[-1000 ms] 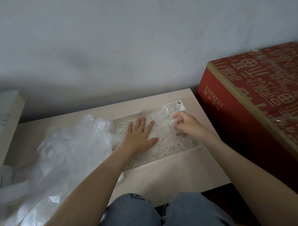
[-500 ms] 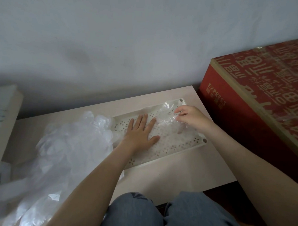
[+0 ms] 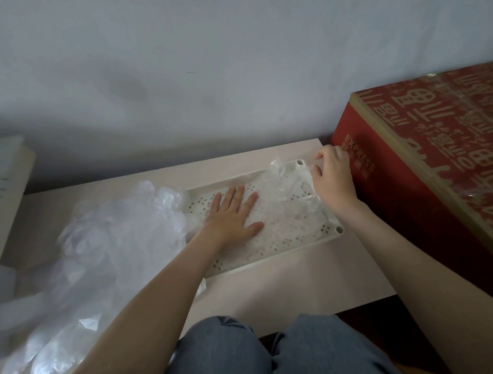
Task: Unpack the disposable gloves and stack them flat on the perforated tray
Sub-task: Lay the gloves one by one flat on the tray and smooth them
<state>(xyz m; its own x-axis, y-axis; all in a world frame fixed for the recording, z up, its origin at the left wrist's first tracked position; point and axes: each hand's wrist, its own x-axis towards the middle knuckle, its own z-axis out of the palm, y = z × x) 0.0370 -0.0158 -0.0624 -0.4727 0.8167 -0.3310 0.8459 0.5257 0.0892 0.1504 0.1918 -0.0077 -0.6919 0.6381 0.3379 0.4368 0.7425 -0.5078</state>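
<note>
A cream perforated tray [image 3: 333,231] lies on the low table, right of centre. A clear disposable glove [image 3: 289,202] is spread across it. My left hand [image 3: 232,214] presses flat on the glove's left part, fingers straight. My right hand [image 3: 332,176] is at the tray's far right corner, fingers curled and pinching the glove's thin edge, pulling it taut. A loose heap of clear gloves [image 3: 101,249] lies on the table left of the tray, reaching the near left edge.
A large red carton [image 3: 425,162] printed EXPRESS stands against the table's right side, close to my right hand. A pale box [image 3: 2,180] sits at the far left. The grey wall runs behind the table [image 3: 286,287]. My knees in jeans are below the table's front edge.
My right hand has moved from the tray's middle out to its far right corner, drawing the glove's edge with it. My left hand has stayed pressed on the glove.
</note>
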